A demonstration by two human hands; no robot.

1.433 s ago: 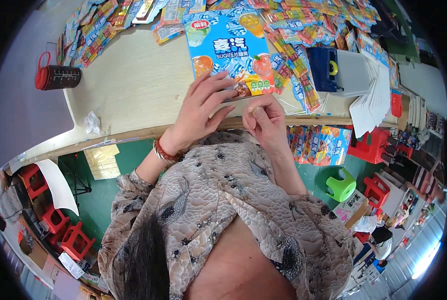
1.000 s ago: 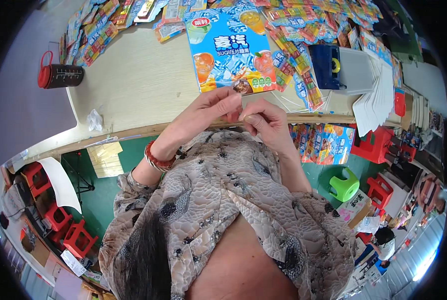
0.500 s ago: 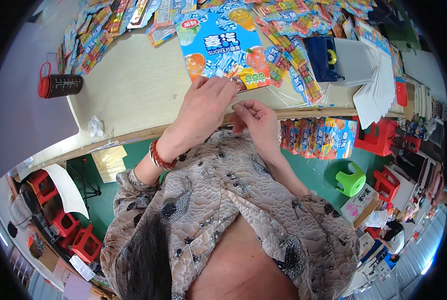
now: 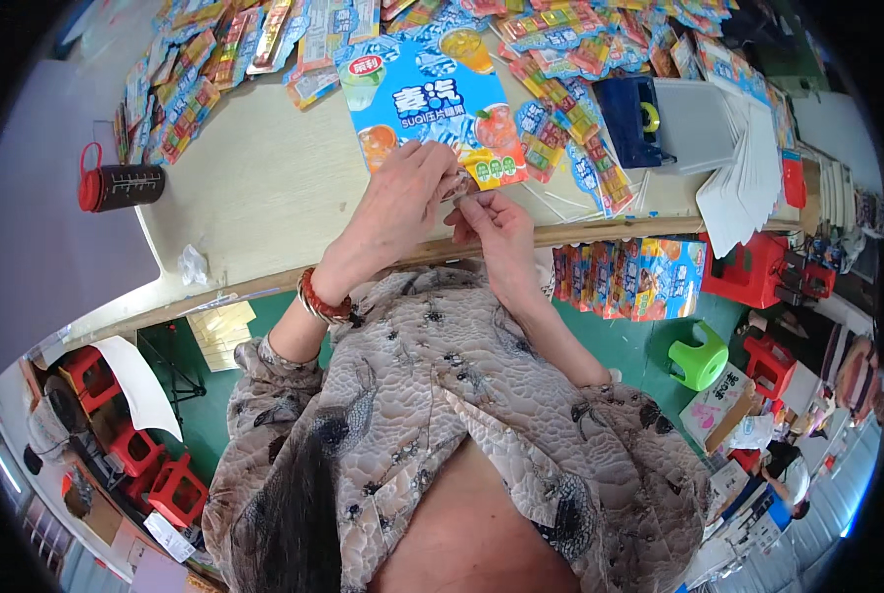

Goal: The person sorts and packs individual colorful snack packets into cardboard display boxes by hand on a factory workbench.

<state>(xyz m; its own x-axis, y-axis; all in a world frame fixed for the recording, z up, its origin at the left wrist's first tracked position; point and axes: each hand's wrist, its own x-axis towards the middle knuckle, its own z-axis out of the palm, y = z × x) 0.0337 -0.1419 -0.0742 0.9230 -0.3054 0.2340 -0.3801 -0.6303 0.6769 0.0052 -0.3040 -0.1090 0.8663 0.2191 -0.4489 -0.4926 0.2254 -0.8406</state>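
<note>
A flat blue carton (image 4: 432, 111) with fruit-drink pictures lies on the pale table (image 4: 274, 158) in front of me. My left hand (image 4: 402, 193) reaches over its lower edge, with bent fingers drawn together. To its right, near the table's front edge, my right hand (image 4: 498, 225) pinches thumb against fingers. The fingertips of both hands almost meet at the carton's lower edge. Whatever lies between them is too small or too hidden to make out. A red and beige bracelet (image 4: 321, 299) circles my left wrist.
Colourful candy packs (image 4: 560, 54) pile along the far side. A blue tape dispenser (image 4: 631, 124), grey tray (image 4: 697, 124) and white sheets (image 4: 743, 188) sit right. A dark bottle (image 4: 123, 188) and crumpled plastic (image 4: 193, 265) are left. Packed cartons (image 4: 630, 279) and a green stool (image 4: 699, 356) stand below.
The view has tilted slightly. My right hand has come a little to the left and away from me, closer to the left fingertips. The carton stays in about the same place.
</note>
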